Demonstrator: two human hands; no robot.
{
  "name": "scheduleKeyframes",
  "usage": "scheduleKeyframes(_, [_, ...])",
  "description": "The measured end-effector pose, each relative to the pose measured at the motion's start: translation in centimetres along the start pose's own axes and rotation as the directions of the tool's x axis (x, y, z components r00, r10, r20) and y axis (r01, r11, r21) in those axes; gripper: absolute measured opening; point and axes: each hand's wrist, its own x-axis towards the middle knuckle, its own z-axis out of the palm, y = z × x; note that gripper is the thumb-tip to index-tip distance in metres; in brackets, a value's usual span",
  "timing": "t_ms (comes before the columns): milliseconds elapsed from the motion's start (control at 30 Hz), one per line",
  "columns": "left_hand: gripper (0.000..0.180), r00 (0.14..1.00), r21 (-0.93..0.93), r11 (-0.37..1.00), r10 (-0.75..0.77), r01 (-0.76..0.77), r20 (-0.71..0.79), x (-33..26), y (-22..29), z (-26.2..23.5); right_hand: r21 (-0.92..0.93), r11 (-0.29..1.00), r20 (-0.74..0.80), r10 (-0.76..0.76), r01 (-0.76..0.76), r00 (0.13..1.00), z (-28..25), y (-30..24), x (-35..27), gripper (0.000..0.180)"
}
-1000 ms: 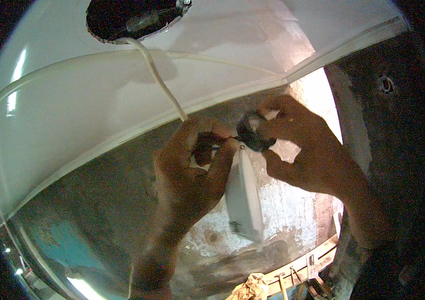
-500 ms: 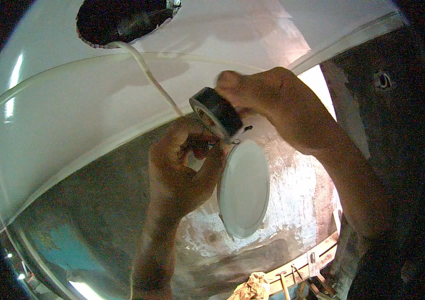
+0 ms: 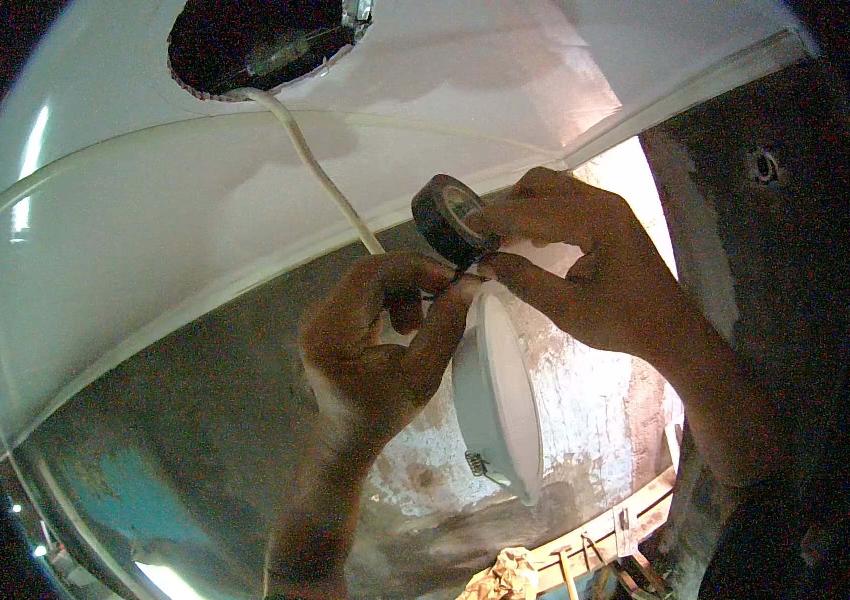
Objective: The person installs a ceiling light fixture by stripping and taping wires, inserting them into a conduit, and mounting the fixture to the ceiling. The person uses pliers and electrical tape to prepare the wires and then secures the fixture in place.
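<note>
A white cable [image 3: 310, 165] hangs from a rough round hole [image 3: 235, 50] in the white ceiling and runs down behind the fingers of my left hand [image 3: 370, 340]. That hand pinches the cable's end between thumb and forefinger; the gripped bit is mostly hidden. My right hand [image 3: 595, 270] holds a roll of black electrical tape [image 3: 437, 215] at its fingers, close above the left fingertips. A short dark strip shows where the two hands meet. Just below them hangs a round white ceiling light [image 3: 510, 400], tilted, with a spring clip [image 3: 477, 464] on its rear edge.
Glossy white ceiling panels [image 3: 145, 200] end at a trim strip along a patchy, bare wall [image 3: 215, 390]. A dark wall [image 3: 775, 260] with a small hole stands at the right. Low at the right, a wooden board [image 3: 595, 525] bears crumpled paper [image 3: 505, 575], a hammer and other tools.
The tape roll has turned and moved slightly right and up. My right thumb has come down beside the left fingertips. The light has swung, now showing its side and spring clip.
</note>
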Motion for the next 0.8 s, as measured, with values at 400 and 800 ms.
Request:
scheduleKeyframes(400, [0.008, 0.928, -0.361, 0.863, -0.372, 0.353, 0.017, 1.4, 1.8, 0.0, -0.122, 0.974, 0.077, -0.183, 0.191, 0.980, -2.0, -1.4, -0.1, 0.027])
scheduleKeyframes(800, [0.010, 0.977, -0.270, 0.948, -0.128, 0.171, 0.170, 0.9, -0.7, -0.6, 0.344, 0.929, 0.210, 0.067, -0.138, 0.975, -0.6, -0.2, 3.5, 0.022])
